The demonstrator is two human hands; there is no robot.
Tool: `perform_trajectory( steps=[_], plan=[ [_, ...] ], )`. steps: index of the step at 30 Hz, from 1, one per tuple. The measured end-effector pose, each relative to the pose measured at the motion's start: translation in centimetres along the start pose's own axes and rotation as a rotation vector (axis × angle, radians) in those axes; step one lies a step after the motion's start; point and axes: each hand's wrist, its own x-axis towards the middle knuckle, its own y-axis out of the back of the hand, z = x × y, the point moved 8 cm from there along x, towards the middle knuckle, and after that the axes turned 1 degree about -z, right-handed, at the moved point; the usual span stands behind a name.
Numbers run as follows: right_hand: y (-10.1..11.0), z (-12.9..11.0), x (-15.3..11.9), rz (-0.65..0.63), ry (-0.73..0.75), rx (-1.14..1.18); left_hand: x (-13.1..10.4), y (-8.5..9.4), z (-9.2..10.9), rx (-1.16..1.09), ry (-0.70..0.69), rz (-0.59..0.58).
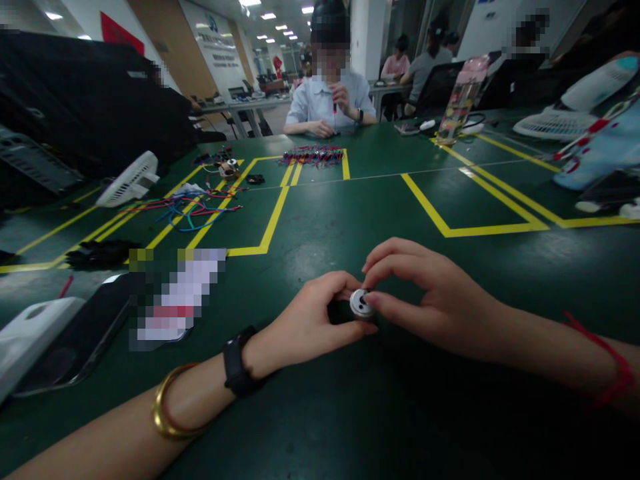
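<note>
Green worktop (350, 220) with yellow tape lines (425, 205); 1 co-worker in a light-blue collared shirt (306, 100) sits at its far side, behind a bundle of red and blue wires (320, 157). Small round silver metal part (358, 307) with dark holes in its face: located between the 2 hands. Left hand (305, 323), wearing a black wristband (240, 363) and gold-coloured bangle (161, 408): fingers and thumb grasp the part from opposite sides. Right hand (450, 293), red cord (617, 363) at the wrist: thumb at the part's face, forefinger near its upper edge; whether these fingers grip cannot be determined.
</note>
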Motion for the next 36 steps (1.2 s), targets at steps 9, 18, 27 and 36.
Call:
perform_trajectory(
  steps=[9, 18, 27, 36],
  plan=[
    [-1.1, 4.5, -4.2, -0.201, -0.135, -0.167, 0.0, 0.0, 0.3, -0.057, 0.013, -0.023],
    [0.7, 6.9, -5.2, -0.022, -0.349, 0.042, -0.1, 0.1, 0.1, -0.031, 0.031, -0.028],
    [0.9, 7.7, -5.5, -0.045, -0.369, 0.027, -0.2, 0.1, 0.1, -0.018, 0.033, -0.044],
    [-1.1, 5.1, -4.7, -0.212, -0.126, -0.195, -0.1, 0.1, 0.0, -0.077, 0.036, -0.022]
  ],
)
